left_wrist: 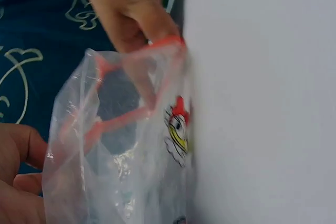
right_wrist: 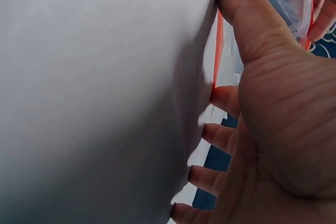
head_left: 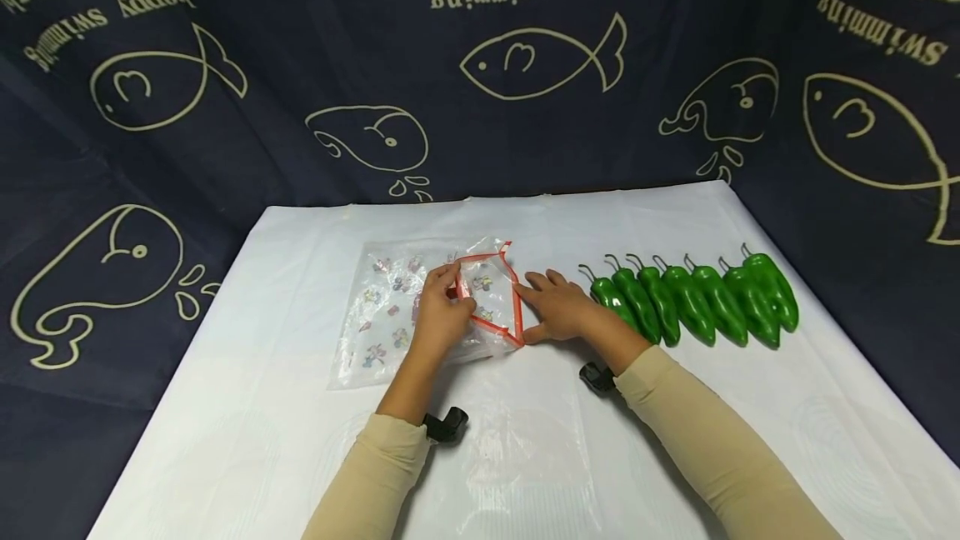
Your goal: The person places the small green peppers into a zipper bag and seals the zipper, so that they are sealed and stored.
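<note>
1. Admittedly, the left hand (head_left: 442, 311) is hard to read up close: clear film blurs its fingers in the left wrist view. The head view shows it pinching the lip of the printed plastic bag (head_left: 390, 298).
2. The right hand (head_left: 558, 307) grasps nothing, fingers spread, touching the bag's red edging (head_left: 517, 307); the right wrist view cuts off its palm.
3. The bag lies on the white tablecloth (head_left: 240, 423), mouth parted between the hands; the left hand covers some print.
4. Green peppers (head_left: 693, 307) line up just beside the right wrist; the left wrist view catches only a sliver.
5. Both sleeves (head_left: 371, 477) run out of frame.
</note>
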Available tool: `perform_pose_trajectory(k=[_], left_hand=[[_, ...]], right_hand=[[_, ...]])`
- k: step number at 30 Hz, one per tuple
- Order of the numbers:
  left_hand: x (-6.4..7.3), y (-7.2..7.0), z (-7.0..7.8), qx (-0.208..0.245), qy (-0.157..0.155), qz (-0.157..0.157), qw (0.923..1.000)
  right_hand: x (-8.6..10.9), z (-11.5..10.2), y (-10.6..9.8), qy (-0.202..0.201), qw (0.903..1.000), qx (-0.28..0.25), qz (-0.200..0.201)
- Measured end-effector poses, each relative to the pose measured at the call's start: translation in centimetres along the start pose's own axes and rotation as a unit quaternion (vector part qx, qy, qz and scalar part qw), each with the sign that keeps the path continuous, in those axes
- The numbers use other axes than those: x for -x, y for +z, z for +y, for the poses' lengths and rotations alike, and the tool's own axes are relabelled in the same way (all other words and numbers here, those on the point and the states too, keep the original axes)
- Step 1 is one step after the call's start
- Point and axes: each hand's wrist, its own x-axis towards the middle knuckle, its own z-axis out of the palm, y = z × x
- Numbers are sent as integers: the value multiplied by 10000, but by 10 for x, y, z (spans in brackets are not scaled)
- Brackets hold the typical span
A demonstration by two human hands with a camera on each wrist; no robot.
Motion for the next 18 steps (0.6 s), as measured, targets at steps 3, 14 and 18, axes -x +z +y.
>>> perform_pose_trajectory(k=[3,14,18], left_hand=[[1,0,-2,500,-285,242,9980],[4,8,-7,3805,-1610,384,9098],[5,9,-13,4767,-1544,283,8650]], right_hand=[[0,0,1,17,10000,-42,-22],[-1,1,1,83,9999,-113,-27],[-1,0,1,89,9999,-120,-26]])
